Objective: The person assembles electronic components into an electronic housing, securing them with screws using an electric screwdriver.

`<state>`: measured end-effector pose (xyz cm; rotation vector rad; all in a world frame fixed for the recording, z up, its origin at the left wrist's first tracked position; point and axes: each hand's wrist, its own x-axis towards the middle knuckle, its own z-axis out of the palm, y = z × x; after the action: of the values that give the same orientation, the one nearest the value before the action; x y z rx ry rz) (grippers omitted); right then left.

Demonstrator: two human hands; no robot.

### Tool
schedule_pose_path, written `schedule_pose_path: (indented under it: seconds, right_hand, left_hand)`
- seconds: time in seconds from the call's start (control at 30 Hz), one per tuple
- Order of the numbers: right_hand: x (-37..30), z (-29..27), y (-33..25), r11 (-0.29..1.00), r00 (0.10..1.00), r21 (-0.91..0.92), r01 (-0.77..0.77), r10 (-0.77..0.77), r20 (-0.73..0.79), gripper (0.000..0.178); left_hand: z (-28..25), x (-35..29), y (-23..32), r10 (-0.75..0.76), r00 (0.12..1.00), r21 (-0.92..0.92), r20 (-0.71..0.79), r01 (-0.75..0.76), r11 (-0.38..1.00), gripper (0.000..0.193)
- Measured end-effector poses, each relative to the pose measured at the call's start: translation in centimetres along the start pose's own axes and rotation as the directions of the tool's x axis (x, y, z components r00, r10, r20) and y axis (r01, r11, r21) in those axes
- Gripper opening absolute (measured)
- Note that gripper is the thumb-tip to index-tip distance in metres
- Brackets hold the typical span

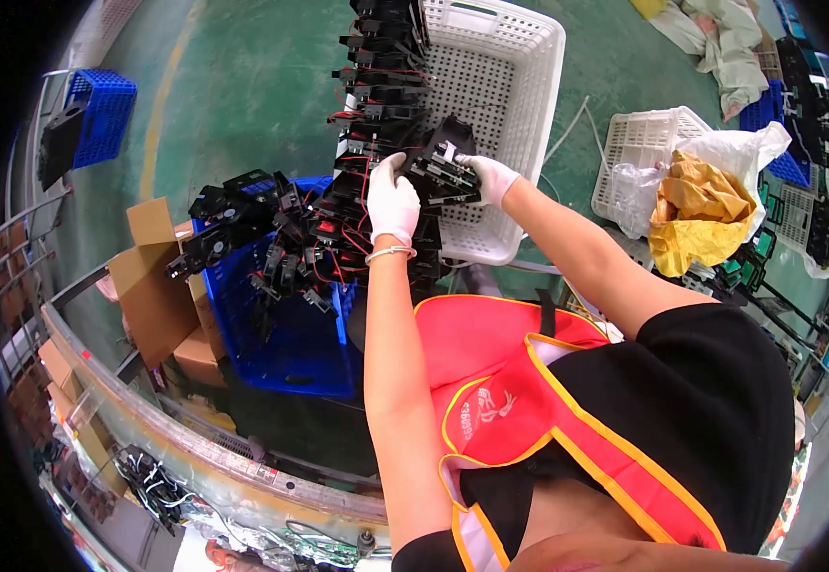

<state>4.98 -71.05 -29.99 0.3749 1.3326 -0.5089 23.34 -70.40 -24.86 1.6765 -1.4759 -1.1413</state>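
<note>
Looking down at two arms stretched forward, well past the chest. Got the left forearm (400,372) running almost straight up from the lower edge, light band (392,254) at the wrist, and the left hand (393,200), gloved in white, raised with fingers bent right beside a long row of black parts (386,91) trailing red wires. Can't tell whether that side is pinching anything or just resting there. Got the right forearm (581,229) slanting in from the right, with the right hand (491,179), also white-gloved, clamped on the right edge of a black unit (445,176) with silvery metal strips. Held tilted between both hands, just right of the left fingers, over the near-left part of a white crate (540,105). Also spotted a blue crate (291,370) off to the left, with a heap of black parts (286,224) along its far side, plus a cardboard box (152,296) just beside it.
</note>
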Motion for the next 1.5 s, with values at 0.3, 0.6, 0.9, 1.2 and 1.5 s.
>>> schedule_pose_path:
  seconds: [0.3, 0.6, 0.9, 1.2, 1.5]
  right_hand:
    - [4.3, -3.7, 1.7, 0.987, 0.971, 0.158, -0.011, -0.028, 0.239, 0.021]
    - [2.9, -3.3, -1.0, 1.000, 0.985, -0.018, 0.008, -0.004, 0.171, 0.026]
    - [0.9, -7.1, -1.9, 0.991, 0.853, 0.043, 0.124, -0.129, 0.506, 0.035]
    - [1.3, -10.1, 0.9, 0.984, 0.936, -0.064, 0.163, -0.134, 0.327, 0.027]
    - [-13.8, -10.6, -0.4, 0.825, 0.766, -0.174, 0.537, -0.391, 0.510, 0.041]
  left_hand:
    - [0.0, 0.8, 2.4, -0.188, 0.974, -0.126, 0.127, 0.204, 0.971, 0.035]
    - [0.3, 0.4, -0.3, -0.077, 0.984, 0.053, 0.158, 0.070, 0.996, 0.053]
    - [0.0, 0.6, -0.5, -0.051, 0.996, -0.099, 0.078, 0.059, 0.993, 0.061]
    - [-0.1, 0.2, -1.7, -0.010, 1.000, -0.203, 0.021, 0.014, 0.979, 0.033]
    - [5.2, -4.7, 7.0, -0.430, 0.894, -0.594, -0.127, 0.279, 0.755, 0.025]
